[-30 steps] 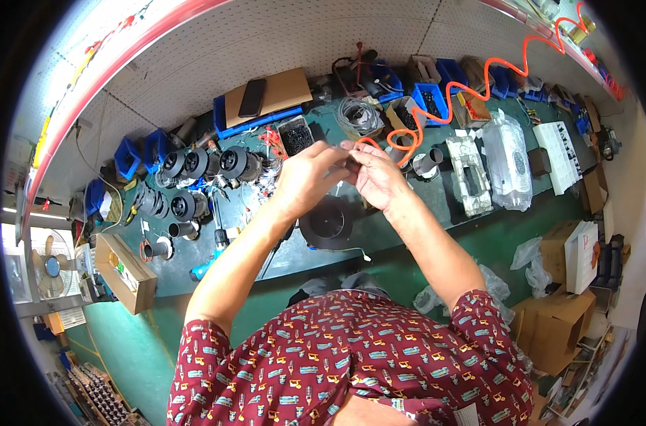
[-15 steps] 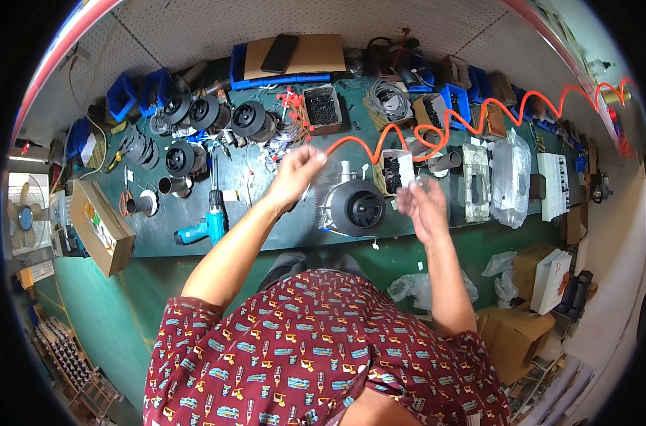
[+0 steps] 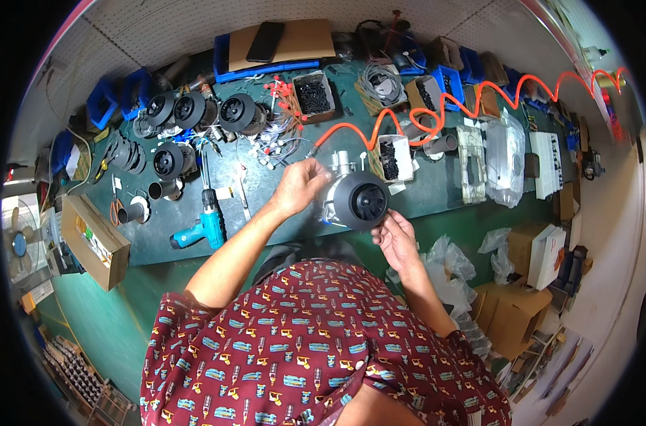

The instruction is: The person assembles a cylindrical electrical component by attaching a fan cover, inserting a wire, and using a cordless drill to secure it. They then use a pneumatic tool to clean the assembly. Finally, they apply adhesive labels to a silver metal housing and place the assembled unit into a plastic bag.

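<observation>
We've got the fan (image 3: pixel 365 202) near the bench (image 3: pixel 436 206)'s front edge, right of the drill (image 3: pixel 208 226). We see the right hand (image 3: pixel 392 231) pinching the fan's black rim, on the side away from the drill. The left hand (image 3: pixel 299 186), between drill and fan, has fingers bent in at the housing (we can't tell if it's gripping). We also note a small box of black parts (image 3: pixel 405 160), right of the drill and farther back, plus an orange hose (image 3: pixel 349 126) behind and right of it.
</observation>
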### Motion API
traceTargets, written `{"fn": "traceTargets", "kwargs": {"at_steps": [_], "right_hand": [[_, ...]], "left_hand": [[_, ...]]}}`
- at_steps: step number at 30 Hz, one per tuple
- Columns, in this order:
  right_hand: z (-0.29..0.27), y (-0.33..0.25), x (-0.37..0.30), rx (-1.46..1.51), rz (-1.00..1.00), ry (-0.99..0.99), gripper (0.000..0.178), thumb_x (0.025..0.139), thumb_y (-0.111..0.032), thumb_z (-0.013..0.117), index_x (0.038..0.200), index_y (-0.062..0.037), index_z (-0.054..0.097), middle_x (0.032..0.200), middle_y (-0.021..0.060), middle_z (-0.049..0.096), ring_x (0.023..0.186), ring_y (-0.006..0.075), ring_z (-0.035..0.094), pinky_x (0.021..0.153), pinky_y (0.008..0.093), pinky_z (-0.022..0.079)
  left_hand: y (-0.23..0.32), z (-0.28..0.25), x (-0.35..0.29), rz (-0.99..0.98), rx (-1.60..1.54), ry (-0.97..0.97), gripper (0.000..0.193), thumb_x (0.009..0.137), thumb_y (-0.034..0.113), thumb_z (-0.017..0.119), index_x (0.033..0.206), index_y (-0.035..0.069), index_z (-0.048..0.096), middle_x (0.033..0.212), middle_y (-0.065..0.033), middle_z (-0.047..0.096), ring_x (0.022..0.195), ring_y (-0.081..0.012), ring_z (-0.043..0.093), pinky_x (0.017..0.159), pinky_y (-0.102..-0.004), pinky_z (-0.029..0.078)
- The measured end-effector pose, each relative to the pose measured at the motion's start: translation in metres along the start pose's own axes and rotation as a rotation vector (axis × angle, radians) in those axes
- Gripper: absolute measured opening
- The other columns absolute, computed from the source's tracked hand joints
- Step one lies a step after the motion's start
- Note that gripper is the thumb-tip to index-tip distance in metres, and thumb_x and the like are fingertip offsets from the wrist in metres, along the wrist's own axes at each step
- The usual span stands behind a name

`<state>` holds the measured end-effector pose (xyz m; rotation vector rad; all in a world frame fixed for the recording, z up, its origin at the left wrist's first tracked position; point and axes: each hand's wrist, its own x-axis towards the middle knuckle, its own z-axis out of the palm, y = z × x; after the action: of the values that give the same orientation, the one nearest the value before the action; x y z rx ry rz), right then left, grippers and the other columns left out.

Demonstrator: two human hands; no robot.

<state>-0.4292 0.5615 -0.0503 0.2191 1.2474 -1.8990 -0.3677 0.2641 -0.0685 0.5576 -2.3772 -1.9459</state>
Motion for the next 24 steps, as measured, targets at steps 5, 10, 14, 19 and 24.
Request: {"fn": "traceTargets", "kwargs": {"at_steps": [5,10,14,19,24], "right_hand": [[0.011,0.010,0.000,-0.196,-0.135,0.170,0.029,0.101,-0.011,0.066,0.125,0.0047,0.063,0.096,0.0040,0.067,0.076,0.0103,0.061,0.065,0.0251,0.054],[-0.002,0.024,0.007,-0.243,-0.173,0.080,0.031,0.097,-0.008,0.069,0.124,0.0083,0.064,0.096,0.0066,0.069,0.080,0.0131,0.066,0.065,0.0272,0.056],[-0.004,0.031,0.014,-0.363,-0.192,0.083,0.024,0.097,-0.007,0.069,0.117,0.0066,0.069,0.095,0.0061,0.071,0.078,0.0116,0.067,0.063,0.0247,0.055],[-0.005,0.027,0.016,-0.398,-0.244,0.000,0.022,0.098,-0.008,0.067,0.116,0.0039,0.071,0.094,0.0035,0.072,0.075,0.0085,0.065,0.062,0.0228,0.053],[-0.004,0.018,0.020,-0.375,-0.285,-0.033,0.021,0.100,-0.006,0.064,0.116,0.0074,0.069,0.093,0.0056,0.071,0.074,0.0092,0.065,0.061,0.0239,0.055]], "left_hand": [[0.018,-0.004,-0.002,0.040,0.227,-0.036,0.017,0.097,0.015,0.069,0.096,-0.002,0.068,0.076,-0.0087,0.069,0.072,-0.0148,0.064,0.069,-0.0339,0.052],[0.010,-0.003,-0.004,0.133,0.269,-0.028,0.022,0.101,0.017,0.060,0.111,-0.001,0.068,0.088,-0.0189,0.071,0.083,-0.0325,0.069,0.077,-0.0411,0.054],[0.004,-0.002,-0.009,0.164,0.298,-0.069,0.020,0.097,0.003,0.059,0.114,-0.003,0.067,0.092,-0.0193,0.070,0.085,-0.0297,0.070,0.079,-0.0381,0.054],[0.005,-0.002,-0.010,0.212,0.391,-0.043,0.027,0.088,-0.001,0.065,0.115,0.001,0.068,0.095,-0.0194,0.071,0.091,-0.0338,0.072,0.079,-0.0405,0.056],[0.006,0.000,-0.009,0.262,0.462,-0.018,0.026,0.086,-0.004,0.066,0.111,0.001,0.070,0.099,-0.0200,0.071,0.095,-0.0366,0.070,0.082,-0.0412,0.055]]}}
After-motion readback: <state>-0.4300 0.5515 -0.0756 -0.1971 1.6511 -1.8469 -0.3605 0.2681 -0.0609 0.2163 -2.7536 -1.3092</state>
